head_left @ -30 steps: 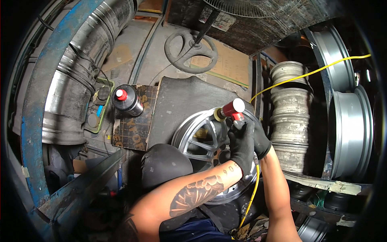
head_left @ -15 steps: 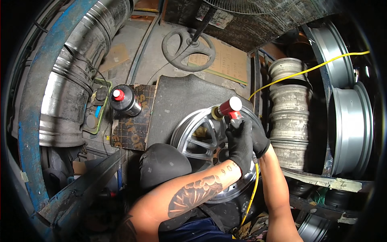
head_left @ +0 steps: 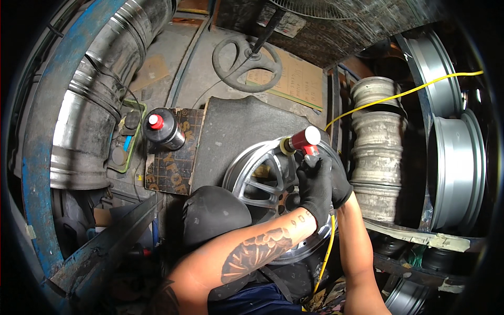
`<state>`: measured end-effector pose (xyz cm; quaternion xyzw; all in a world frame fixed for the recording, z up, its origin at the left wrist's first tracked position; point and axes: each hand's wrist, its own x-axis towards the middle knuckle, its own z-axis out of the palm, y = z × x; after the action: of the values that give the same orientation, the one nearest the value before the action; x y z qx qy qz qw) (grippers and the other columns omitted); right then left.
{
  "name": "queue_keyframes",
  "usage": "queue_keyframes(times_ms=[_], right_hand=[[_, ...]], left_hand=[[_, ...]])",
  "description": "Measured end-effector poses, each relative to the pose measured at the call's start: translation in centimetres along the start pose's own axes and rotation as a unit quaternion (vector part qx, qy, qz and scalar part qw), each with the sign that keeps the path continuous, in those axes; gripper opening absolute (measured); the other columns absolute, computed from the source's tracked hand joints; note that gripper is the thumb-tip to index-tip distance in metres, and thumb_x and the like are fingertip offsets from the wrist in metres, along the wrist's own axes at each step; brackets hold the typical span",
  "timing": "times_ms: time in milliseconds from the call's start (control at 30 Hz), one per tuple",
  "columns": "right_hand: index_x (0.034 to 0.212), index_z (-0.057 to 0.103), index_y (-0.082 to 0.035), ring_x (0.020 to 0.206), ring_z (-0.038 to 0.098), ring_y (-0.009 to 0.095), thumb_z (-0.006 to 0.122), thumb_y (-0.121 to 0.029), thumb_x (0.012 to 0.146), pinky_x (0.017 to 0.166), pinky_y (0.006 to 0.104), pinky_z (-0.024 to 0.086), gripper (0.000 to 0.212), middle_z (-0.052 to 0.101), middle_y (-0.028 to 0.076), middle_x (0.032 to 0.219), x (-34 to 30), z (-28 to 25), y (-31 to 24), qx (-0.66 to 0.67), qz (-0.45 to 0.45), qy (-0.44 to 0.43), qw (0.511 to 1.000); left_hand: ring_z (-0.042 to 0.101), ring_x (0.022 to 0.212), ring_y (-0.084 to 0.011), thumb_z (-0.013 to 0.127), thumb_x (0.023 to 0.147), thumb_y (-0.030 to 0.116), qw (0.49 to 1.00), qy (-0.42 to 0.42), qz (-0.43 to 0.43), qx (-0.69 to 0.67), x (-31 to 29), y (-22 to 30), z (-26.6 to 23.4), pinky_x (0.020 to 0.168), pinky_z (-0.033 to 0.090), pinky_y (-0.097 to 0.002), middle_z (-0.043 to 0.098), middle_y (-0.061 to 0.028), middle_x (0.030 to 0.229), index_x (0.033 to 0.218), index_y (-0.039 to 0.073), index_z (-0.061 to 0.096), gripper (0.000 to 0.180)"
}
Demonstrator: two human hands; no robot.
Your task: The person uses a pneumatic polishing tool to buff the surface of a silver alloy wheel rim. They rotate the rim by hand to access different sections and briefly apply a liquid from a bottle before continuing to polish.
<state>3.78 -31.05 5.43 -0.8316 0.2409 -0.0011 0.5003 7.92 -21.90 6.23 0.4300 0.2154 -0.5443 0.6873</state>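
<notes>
Set against half a second ago, we find the red power tool (head_left: 301,139) slightly farther right along the wheel rim (head_left: 237,184), its yellowish pad (head_left: 286,147) shifted with it. We see the left hand (head_left: 316,185) a touch farther right too, while the right forearm (head_left: 357,247) and yellow hose (head_left: 330,239) sit slightly farther left.

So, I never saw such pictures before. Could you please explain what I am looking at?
No robot here: the camera sits on a person's head and looks down through a fisheye lens, so straight edges bend. The gloved left hand and gloved right hand hold a red tool together. Its yellowish pad is at the rim of a silver wheel; whether it touches is hard to tell. Beyond the wheel lies a dark mat, and to the left a black bottle stands on a board.
</notes>
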Motion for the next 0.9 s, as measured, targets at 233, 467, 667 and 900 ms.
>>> queue_keyframes(times_ms=[233,467,667,900], right_hand=[[0.105,0.071,0.000,0.083,0.064,0.012,0.067,-0.025,0.104,0.073,0.0308,0.055,0.025,0.070,0.005,0.094,-1.4,0.7,1.0,-0.025,0.093,0.056,0.994],[0.108,0.069,0.000,0.084,0.064,0.013,0.066,-0.024,0.104,0.072,0.0304,0.055,0.024,0.070,0.004,0.095,-0.9,1.4,-1.5,-0.024,0.142,0.064,0.987],[0.117,0.069,0.001,0.088,0.066,0.014,0.065,-0.020,0.103,0.077,0.0314,0.058,0.025,0.072,0.006,0.101,-0.9,0.0,-0.3,-0.033,0.029,0.001,0.999],[0.110,0.073,0.001,0.086,0.067,0.012,0.064,-0.022,0.102,0.077,0.0314,0.056,0.026,0.073,0.004,0.093,-0.2,-0.2,-0.9,-0.076,0.046,-0.025,0.996]], left_hand=[[0.059,0.129,-0.0257,0.068,0.092,0.058,0.997,0.007,-0.018,0.079,-1.0,0.7,-0.5,0.105,0.048,-0.0389,0.057,-0.0184,0.143,0.149,0.007,0.045,0.080],[0.058,0.129,-0.0256,0.068,0.092,0.057,0.999,0.001,-0.003,0.050,-0.9,0.7,-1.4,0.106,0.048,-0.0388,0.057,-0.0183,0.143,0.149,0.007,0.045,0.079],[0.058,0.130,-0.0255,0.068,0.093,0.056,0.999,-0.004,0.000,0.050,-1.2,0.7,-1.7,0.106,0.048,-0.0388,0.057,-0.0183,0.143,0.150,0.007,0.045,0.079],[0.058,0.130,-0.0255,0.068,0.093,0.056,0.999,-0.001,0.010,0.043,-1.2,0.8,-2.6,0.106,0.048,-0.0388,0.056,-0.0183,0.143,0.150,0.007,0.045,0.078]])
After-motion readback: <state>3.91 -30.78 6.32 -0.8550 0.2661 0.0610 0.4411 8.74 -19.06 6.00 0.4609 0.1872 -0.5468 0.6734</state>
